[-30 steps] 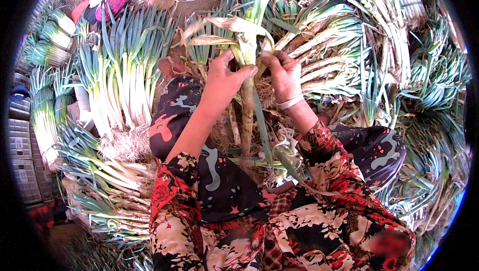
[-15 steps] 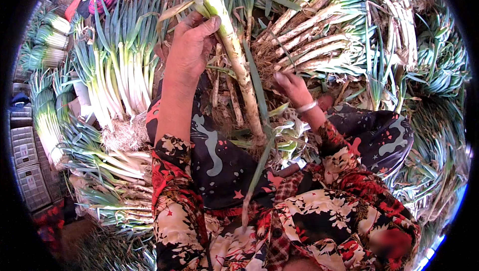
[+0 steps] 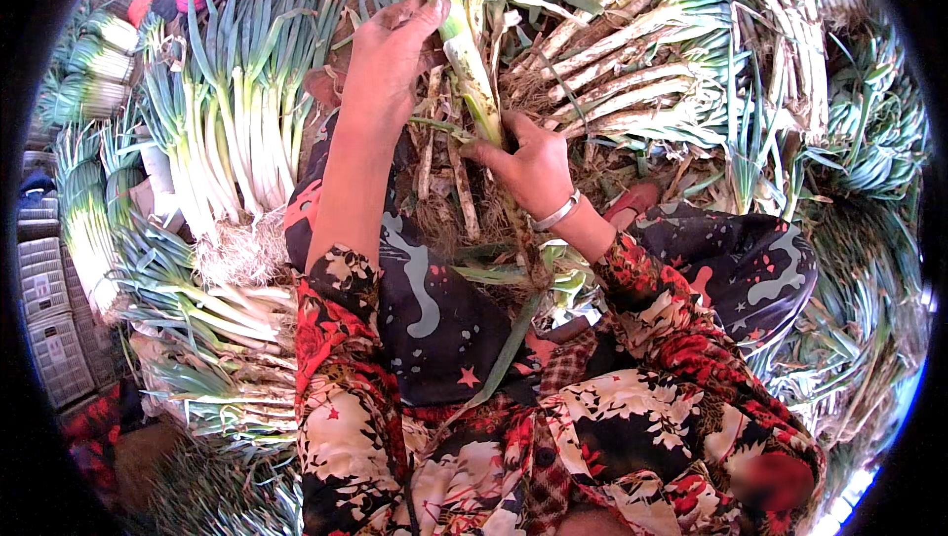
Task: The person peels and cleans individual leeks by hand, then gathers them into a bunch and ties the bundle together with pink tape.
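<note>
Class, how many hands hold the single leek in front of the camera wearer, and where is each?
2. The left hand grips the leek higher up; the right hand clasps it lower down. No other hand shows on it.

Stalk [image 3: 468, 57]: green top, pale shaft, brown base. Below stalk, trousers [image 3: 459, 339]: black, grey and coral shapes; shirt [image 3: 346, 418]: red-cream-black floral. Left of stalk, bundle [image 3: 247, 141]: blue-green leaves, white shafts. Right of stalk, bracelet [image 3: 556, 212]: silvery-white.

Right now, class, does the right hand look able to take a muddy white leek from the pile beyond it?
Probably not without letting go: the right hand, though close to that pile, has its grip around the long, green-topped, pale stalk.
</note>
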{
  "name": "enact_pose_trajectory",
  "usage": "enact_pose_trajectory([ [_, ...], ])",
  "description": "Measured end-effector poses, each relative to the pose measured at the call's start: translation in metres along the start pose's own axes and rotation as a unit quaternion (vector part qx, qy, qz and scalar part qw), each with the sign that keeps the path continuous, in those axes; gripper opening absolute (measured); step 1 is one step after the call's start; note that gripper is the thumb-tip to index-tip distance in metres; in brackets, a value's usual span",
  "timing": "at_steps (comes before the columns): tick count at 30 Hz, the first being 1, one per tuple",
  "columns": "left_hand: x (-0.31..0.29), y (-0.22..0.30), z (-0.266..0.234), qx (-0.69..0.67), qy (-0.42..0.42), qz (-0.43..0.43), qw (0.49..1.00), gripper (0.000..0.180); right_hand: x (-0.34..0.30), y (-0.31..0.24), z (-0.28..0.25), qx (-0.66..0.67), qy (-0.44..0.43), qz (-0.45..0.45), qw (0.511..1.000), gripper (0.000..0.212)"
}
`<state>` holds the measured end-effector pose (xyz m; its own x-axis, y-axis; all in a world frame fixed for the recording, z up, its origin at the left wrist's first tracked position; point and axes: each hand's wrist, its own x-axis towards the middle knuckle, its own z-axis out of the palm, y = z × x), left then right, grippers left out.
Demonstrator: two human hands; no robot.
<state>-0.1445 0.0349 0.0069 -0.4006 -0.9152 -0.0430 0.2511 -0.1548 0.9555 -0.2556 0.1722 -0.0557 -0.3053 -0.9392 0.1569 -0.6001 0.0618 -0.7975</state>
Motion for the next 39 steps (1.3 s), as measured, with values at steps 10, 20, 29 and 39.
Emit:
enact_pose_trajectory([
  [10,0.003,-0.002,0.006,-0.139,-0.003,-0.059,0.989,0.023,0.040,-0.013,0.005,0.534,-0.058,0.118,0.835,0.042],
  [20,-0.002,-0.002,-0.007,-0.067,0.054,-0.072,0.994,0.023,0.017,0.013,-0.003,0.138,-0.199,-0.070,0.968,0.023],
  [29,0.017,0.029,-0.037,-0.076,0.013,-0.020,0.997,0.032,-0.106,0.152,-0.031,-0.289,-0.563,0.006,0.774,0.031],
  [39,0.020,0.009,-0.024,-0.126,-0.011,0.004,0.992,0.030,0.033,-0.032,0.018,0.136,0.024,-0.109,0.984,0.043],
])
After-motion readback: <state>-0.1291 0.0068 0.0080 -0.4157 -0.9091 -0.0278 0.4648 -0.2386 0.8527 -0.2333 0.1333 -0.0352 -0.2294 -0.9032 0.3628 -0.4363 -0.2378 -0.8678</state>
